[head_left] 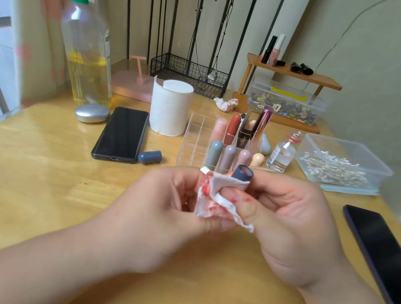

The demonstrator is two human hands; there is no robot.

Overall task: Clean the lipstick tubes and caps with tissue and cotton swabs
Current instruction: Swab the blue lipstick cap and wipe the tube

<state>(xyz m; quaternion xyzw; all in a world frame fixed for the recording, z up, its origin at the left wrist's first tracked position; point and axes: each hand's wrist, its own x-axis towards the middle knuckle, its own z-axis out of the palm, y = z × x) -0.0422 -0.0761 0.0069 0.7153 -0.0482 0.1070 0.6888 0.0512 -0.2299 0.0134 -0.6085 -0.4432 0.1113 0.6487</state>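
Observation:
Above the table's middle, my right hand (286,219) grips a blue-grey lipstick tube (243,173) whose open end shows red lipstick. A red-stained white tissue (218,197) is wrapped round the tube's lower part. My left hand (167,199) pinches that tissue from the left. A wooden cotton swab stick (263,168) pokes out behind my right fingers. The tube's blue-grey cap (150,156) lies on the table to the left. Behind my hands, a clear acrylic organizer (196,138) holds several pastel lipsticks (227,156).
A tissue roll (170,107), a black phone (121,133), a silver case (91,113) and an oil bottle (88,40) stand back left. A small glass bottle (283,152) and a tub of cotton swabs (338,164) sit right. Another phone (388,257) lies far right. A crumpled tissue (226,104) lies at the back.

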